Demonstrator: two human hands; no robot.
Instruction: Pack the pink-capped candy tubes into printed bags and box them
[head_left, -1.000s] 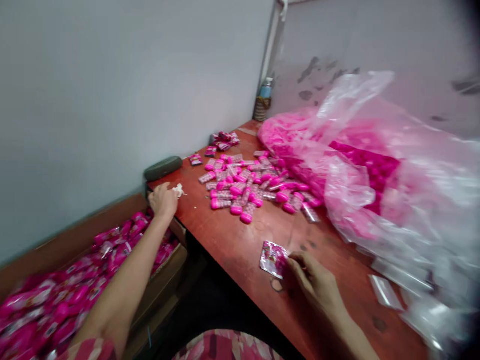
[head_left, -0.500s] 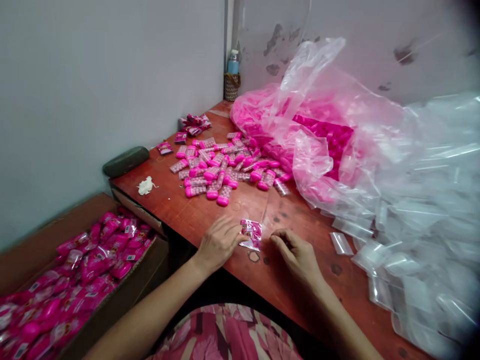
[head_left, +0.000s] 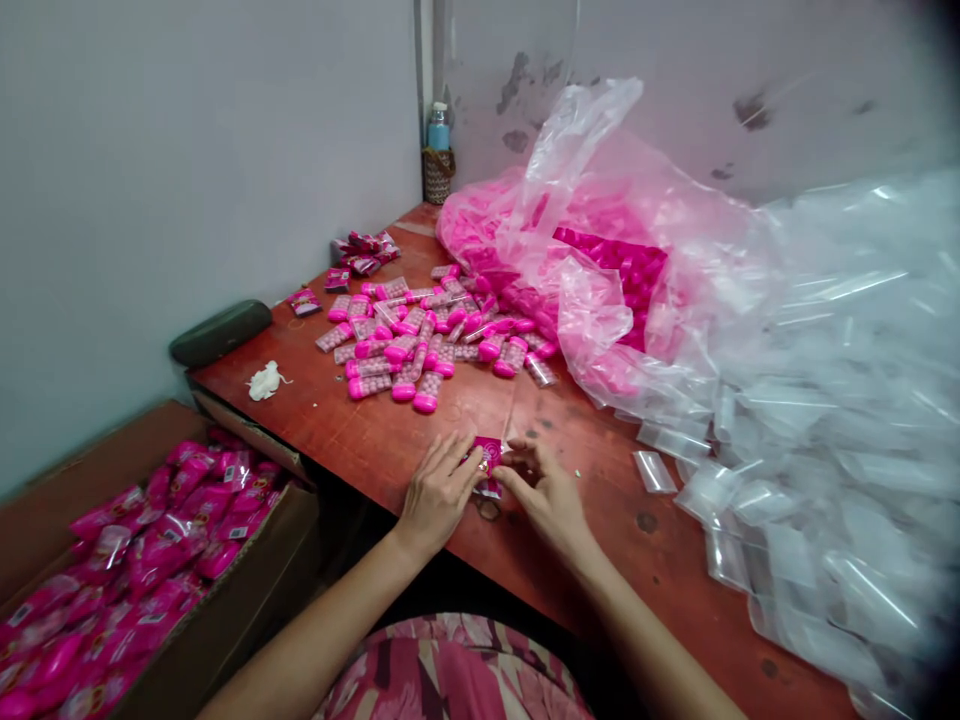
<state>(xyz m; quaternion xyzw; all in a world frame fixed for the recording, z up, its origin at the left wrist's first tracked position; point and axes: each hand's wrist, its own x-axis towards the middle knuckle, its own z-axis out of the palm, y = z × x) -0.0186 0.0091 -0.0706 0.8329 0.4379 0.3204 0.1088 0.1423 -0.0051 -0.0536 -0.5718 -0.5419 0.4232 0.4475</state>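
Note:
A small pink printed packet lies on the red tabletop between my two hands. My left hand rests on the table at its left edge, fingers stretched out flat and thumb touching the packet. From the right, my right hand pinches the packet's edge between thumb and fingers. Partly hidden by my fingers, the packet shows a dark magenta face. Beyond my hands lies a heap of clear tubes with pink caps, small balls visible inside them.
At lower left, a cardboard box holds many filled pink packets. A large plastic bag of pink pieces stands at the back; clear plastic sleeves pile at right. Several flat packets, a dark case and white tissue lie leftward.
My right hand has moved left onto the packet and now grips its edge. The packet's visible face has turned from shiny pink to darker magenta. The whole view has shifted slightly.

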